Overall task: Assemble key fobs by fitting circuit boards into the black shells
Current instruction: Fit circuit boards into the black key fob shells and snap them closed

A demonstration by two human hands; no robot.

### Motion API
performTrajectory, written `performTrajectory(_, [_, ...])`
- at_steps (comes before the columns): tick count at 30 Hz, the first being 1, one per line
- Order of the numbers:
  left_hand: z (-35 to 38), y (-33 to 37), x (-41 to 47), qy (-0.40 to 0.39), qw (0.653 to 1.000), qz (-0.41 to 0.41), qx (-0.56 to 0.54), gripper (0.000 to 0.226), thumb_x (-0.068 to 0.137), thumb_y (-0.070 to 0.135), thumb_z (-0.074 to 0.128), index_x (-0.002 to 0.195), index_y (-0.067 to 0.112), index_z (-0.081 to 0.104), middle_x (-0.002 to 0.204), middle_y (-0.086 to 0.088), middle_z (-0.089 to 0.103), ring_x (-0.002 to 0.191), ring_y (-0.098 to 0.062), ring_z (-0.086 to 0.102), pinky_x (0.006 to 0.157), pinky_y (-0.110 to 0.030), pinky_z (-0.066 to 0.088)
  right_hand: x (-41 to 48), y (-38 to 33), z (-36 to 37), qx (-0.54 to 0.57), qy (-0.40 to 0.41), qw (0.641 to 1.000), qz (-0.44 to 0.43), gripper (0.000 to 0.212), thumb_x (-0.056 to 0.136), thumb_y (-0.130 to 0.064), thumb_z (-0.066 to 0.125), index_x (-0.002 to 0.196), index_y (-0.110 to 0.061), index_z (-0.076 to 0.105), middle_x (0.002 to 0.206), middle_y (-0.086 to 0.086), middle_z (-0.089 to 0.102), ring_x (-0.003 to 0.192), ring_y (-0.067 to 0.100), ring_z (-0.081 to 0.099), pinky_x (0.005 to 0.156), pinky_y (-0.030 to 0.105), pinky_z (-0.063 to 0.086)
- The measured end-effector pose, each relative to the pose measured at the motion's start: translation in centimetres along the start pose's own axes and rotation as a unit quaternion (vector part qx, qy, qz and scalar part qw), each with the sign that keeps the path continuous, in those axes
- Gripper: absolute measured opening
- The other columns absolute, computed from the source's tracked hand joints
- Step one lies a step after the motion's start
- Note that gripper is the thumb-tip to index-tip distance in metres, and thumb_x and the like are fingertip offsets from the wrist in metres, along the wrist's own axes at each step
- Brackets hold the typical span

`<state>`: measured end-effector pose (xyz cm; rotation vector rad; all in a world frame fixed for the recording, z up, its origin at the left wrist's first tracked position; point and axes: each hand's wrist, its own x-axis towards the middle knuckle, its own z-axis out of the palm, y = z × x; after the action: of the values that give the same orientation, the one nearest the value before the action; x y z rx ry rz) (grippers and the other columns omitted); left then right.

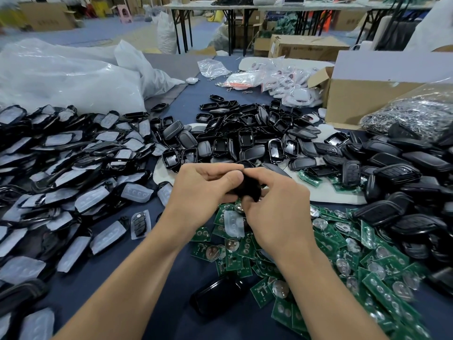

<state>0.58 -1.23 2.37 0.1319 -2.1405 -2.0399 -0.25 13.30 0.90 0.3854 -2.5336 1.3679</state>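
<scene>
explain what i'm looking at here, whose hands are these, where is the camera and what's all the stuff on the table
There is no machine here: a person works with two bare hands. The single picture comes from a camera worn on the head, looking forward and down. The left hand and right hand together grip a black shell; what is inside it is hidden by the fingers. On the blue table lie heaps of parts: green circuit boards by the right arm, open black shells just beyond the hands, shells with clear button pads on the left, and closed black cases on the right. Further back are plastic bags and a cardboard box.
</scene>
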Motion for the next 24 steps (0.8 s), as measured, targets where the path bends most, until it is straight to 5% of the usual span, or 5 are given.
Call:
performTrajectory(3, [0.5,-0.2,0.1,0.041,0.999,0.005,0.013,0.032,0.091,0.004,0.075,0.079,0.033,0.083,0.081,0.001,0.081,0.080,-0.014,0.079,0.066,-0.021,0.061,-0.1,-0.1,0.3,-0.027,-0.005,0.999,-0.020,0.055,0.078,-0.006,0.074,0.123,-0.038,0.072,0.104,-0.016,0.075,0.092,0.007,0.068,0.089,0.032,0.059])
performTrajectory(7, [0.2,-0.2,0.4,0.059,0.998,0.008,-0.002,0.038,0.093,-0.001,0.072,0.074,0.030,0.084,0.079,-0.002,0.080,0.080,-0.019,0.079,0.066,-0.026,0.063,0.5,0.2,0.1,0.096,-0.001,0.995,0.023,0.034,0.081,-0.017,0.076,0.106,-0.040,0.078,0.091,-0.026,0.076,0.087,-0.007,0.069,0.076,0.010,0.053])
performTrajectory(13, [0.1,-0.1,0.4,0.054,0.998,0.031,0.003,0.036,0.093,0.001,0.072,0.079,0.031,0.084,0.081,-0.001,0.080,0.082,-0.019,0.078,0.068,-0.026,0.063,1.4,0.9,-0.2,0.224,-0.025,0.968,0.111,0.025,0.084,-0.012,0.077,0.090,-0.036,0.081,0.084,-0.011,0.080,0.084,0.011,0.076,0.085,0.045,0.062])
performTrajectory(19, [-0.1,-0.2,0.3,0.007,0.999,0.030,0.006,0.024,0.095,0.011,0.073,0.088,0.031,0.084,0.090,0.002,0.081,0.090,-0.015,0.078,0.073,-0.024,0.062,1.3,0.9,-0.5,0.265,-0.007,0.957,0.114,0.025,0.080,-0.006,0.081,0.088,-0.030,0.083,0.084,-0.007,0.080,0.083,0.013,0.077,0.083,0.038,0.062])
performTrajectory(24, [-0.3,-0.2,0.2,0.011,0.998,0.056,0.023,0.029,0.094,0.006,0.072,0.085,0.030,0.084,0.087,0.003,0.081,0.088,-0.014,0.078,0.073,-0.024,0.062,1.2,0.5,-0.7,0.249,-0.038,0.961,0.111,0.023,0.073,-0.020,0.078,0.089,-0.037,0.081,0.082,-0.009,0.079,0.082,0.011,0.076,0.082,0.039,0.060])
